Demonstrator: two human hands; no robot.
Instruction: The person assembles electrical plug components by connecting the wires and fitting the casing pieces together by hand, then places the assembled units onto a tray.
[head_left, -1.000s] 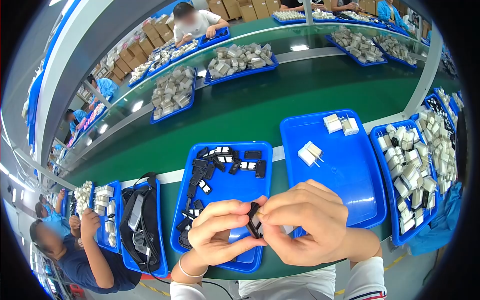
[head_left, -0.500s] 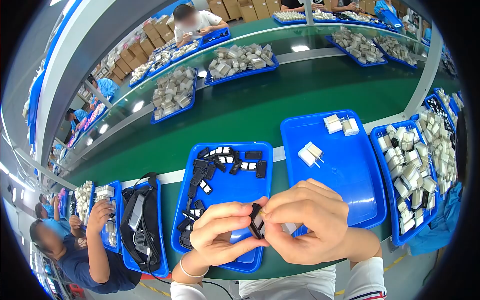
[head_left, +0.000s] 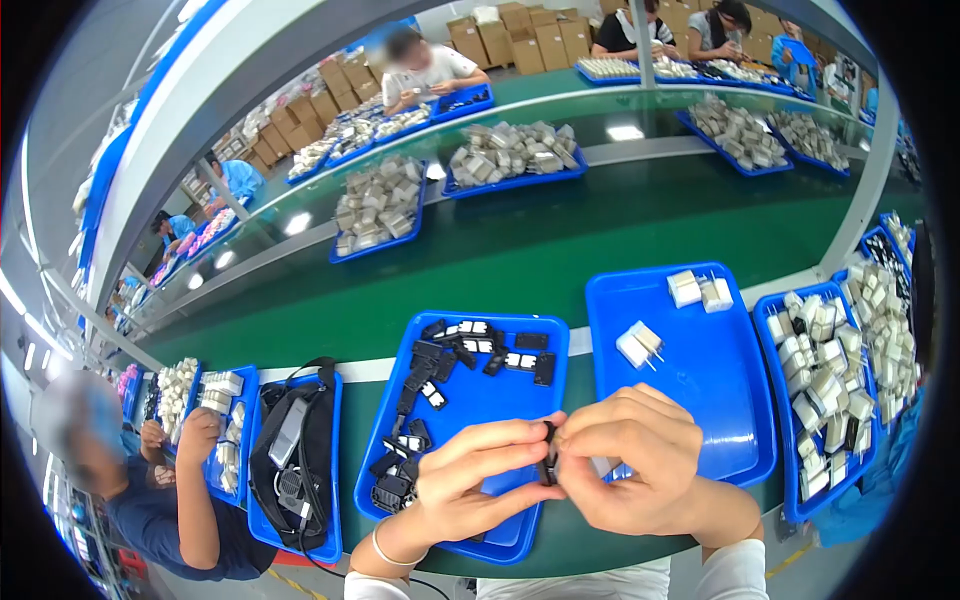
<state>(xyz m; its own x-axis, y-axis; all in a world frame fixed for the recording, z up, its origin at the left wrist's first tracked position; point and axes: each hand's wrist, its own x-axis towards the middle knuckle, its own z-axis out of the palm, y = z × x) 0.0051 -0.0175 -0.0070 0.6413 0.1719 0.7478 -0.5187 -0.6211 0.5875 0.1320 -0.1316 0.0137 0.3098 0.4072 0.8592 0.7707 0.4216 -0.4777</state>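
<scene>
In front of me both hands meet over the gap between two blue trays. My left hand (head_left: 475,475) is closed, pinching a small black plastic piece (head_left: 547,458) on edge between thumb and fingers. My right hand (head_left: 635,450) is also closed, its thumb and fingertips pressed up to that piece. Part of a white charger block (head_left: 604,466) shows beneath the right fingers; most of it is hidden. The left blue tray (head_left: 480,400) bears loose black pieces, some with white inserts. In the right blue tray (head_left: 690,400) lie several white chargers (head_left: 640,344) with metal prongs.
A tray heaped with white chargers (head_left: 825,370) stands on the right. To the left, a black bag (head_left: 290,460) lies in a tray beside a co-worker's arm (head_left: 197,500). Beyond the green belt (head_left: 520,250) are more charger heaps and other people.
The whole view has shifted, so the trays appear lower and farther right. My hands remain together; the black piece has turned more edge-on.
</scene>
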